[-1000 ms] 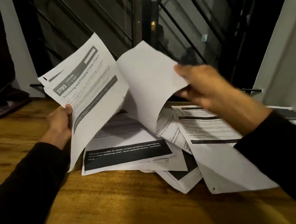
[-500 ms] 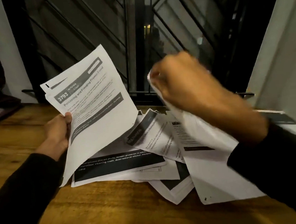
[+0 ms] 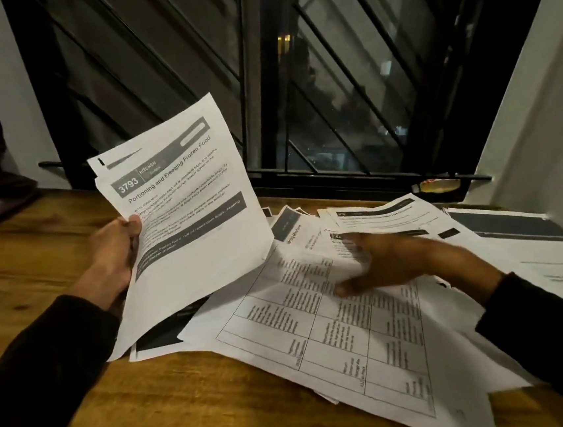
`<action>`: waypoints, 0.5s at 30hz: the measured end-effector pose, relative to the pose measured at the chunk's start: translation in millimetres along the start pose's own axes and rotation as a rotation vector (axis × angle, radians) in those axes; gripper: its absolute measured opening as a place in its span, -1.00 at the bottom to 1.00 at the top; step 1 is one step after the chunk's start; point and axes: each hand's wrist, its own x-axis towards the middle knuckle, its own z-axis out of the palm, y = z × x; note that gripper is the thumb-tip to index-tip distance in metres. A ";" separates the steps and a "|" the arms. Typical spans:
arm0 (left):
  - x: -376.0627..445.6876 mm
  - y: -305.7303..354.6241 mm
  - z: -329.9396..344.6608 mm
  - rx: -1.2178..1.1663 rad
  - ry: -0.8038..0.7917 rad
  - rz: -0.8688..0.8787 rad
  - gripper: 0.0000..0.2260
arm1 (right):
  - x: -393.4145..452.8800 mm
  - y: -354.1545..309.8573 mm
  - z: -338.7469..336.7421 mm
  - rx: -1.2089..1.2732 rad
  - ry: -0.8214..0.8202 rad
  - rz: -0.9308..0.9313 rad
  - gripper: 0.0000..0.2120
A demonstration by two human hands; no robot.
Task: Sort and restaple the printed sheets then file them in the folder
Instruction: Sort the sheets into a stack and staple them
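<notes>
this looks like a room in a home at night. a wooden bench [image 3: 126,400] strewn with printed sheets [image 3: 336,328] stands against a dark window [image 3: 347,86] with a diagonal metal grille [image 3: 162,63], between pale walls [image 3: 538,112].

blurred: right hand [image 3: 395,264], fingers [image 3: 355,240] smeared | hidden: loose sheets [image 3: 394,216] beneath those fingers, stack under the held sheet [image 3: 184,222] | cut off: table sheet [image 3: 371,342] at bottom edge

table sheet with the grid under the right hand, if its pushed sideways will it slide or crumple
The grid sheet lies loose atop other papers, so it would probably slide easily, perhaps dragging neighbours. It is a single thin page with a wavy edge, so it likely buckles if pushed at one spot. The right hand resting flat on it should spread the push.
</notes>
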 end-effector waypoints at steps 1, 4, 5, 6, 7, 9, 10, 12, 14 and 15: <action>-2.1 0.4 2.0 -0.003 -0.007 0.001 -0.86 | -0.3 4.8 4.1 0.004 -0.027 -0.010 -0.27; -2.9 -0.2 5.1 -0.002 -0.003 0.006 -0.84 | 0.4 11.4 10.6 0.042 0.035 -0.022 -0.31; -3.0 -0.1 5.1 -0.002 0.004 0.003 -0.85 | 2.8 13.2 11.7 0.064 0.043 -0.008 -0.33; -3.1 0.2 5.3 -0.003 0.005 -0.002 -0.85 | 3.8 14.7 12.2 0.096 0.042 -0.011 -0.38; -3.6 0.9 5.5 0.000 0.003 -0.006 -0.86 | 6.9 18.0 13.1 0.133 0.043 -0.016 -0.44; -1.9 -0.1 4.7 0.014 0.004 -0.013 -0.87 | 11.1 23.0 10.8 0.201 0.052 -0.042 -0.65; -1.6 -0.4 4.1 0.020 0.002 -0.011 -0.87 | 13.1 25.3 6.2 0.216 0.059 -0.062 -0.77; -1.5 -0.7 4.0 0.032 -0.007 -0.002 -0.87 | 18.8 26.9 -11.7 0.198 0.098 -0.102 -0.85; 1.3 -2.3 2.9 0.034 -0.031 -0.012 -0.82 | 30.6 23.3 -30.2 0.145 0.161 -0.130 -0.90; 1.7 -3.0 1.0 0.031 -0.040 -0.017 -0.80 | 39.5 17.7 -36.1 0.095 0.188 -0.161 -0.89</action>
